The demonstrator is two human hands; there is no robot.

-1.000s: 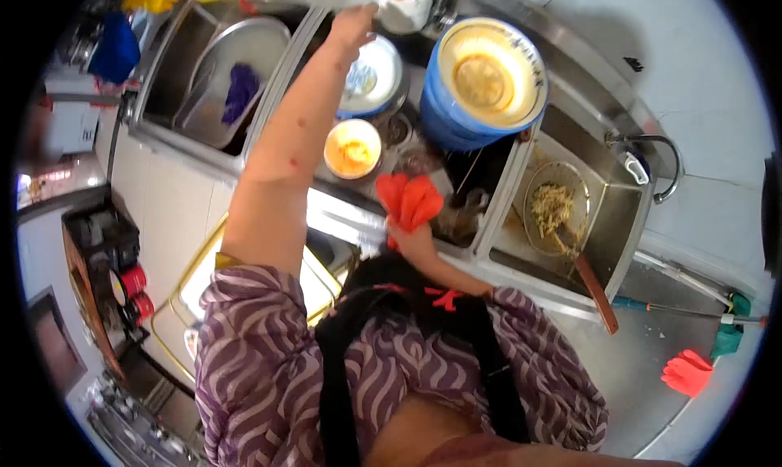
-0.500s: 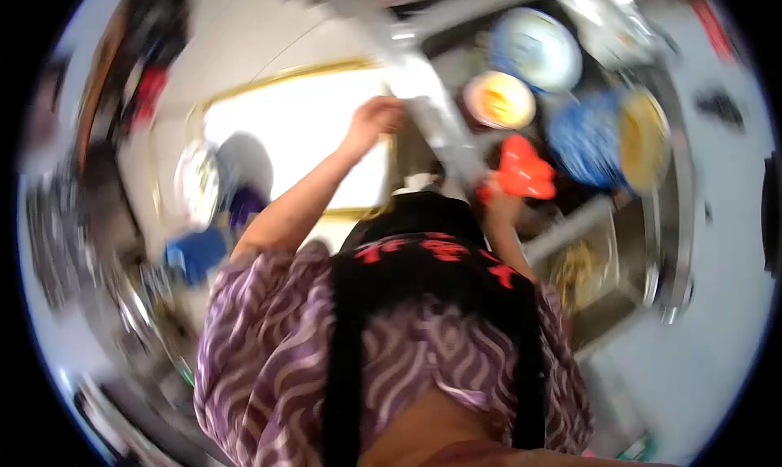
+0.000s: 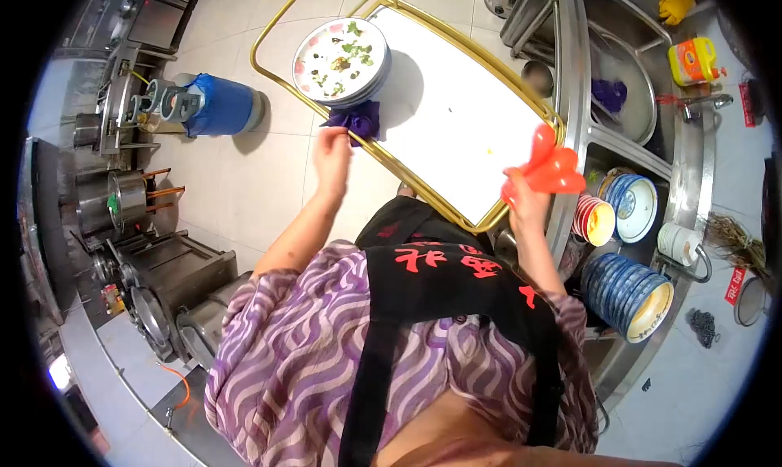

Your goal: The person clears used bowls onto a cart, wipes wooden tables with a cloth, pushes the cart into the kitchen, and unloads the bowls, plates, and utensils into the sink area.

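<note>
My left hand [image 3: 332, 159] is by the gold rail of a white-topped cart [image 3: 456, 100], just below a purple cloth [image 3: 358, 122]. Its fingers are loosely bent and slightly blurred, the thumb apart, with nothing seen between them. A stack of plates [image 3: 340, 58], the top one patterned with green and pink, stands at the cart's left end beside the cloth. At the cart's right end, my right hand [image 3: 528, 200] is closed on a red rubber glove [image 3: 554, 167], whose fingers stick out to the upper right.
Along the right runs a steel sink [image 3: 684, 170] with blue-rimmed bowls [image 3: 619, 292], red-and-white bowls [image 3: 596, 219] and a basin holding purple cloth [image 3: 609, 94]. A gas cylinder [image 3: 218, 105] lies in view at the left, near pots [image 3: 129, 200] and a steel stove [image 3: 175, 276].
The view has turned from the sinks toward the cart. My left hand has come away from the sink area to the cart's left rail. My right hand still holds the red glove, now beside the cart.
</note>
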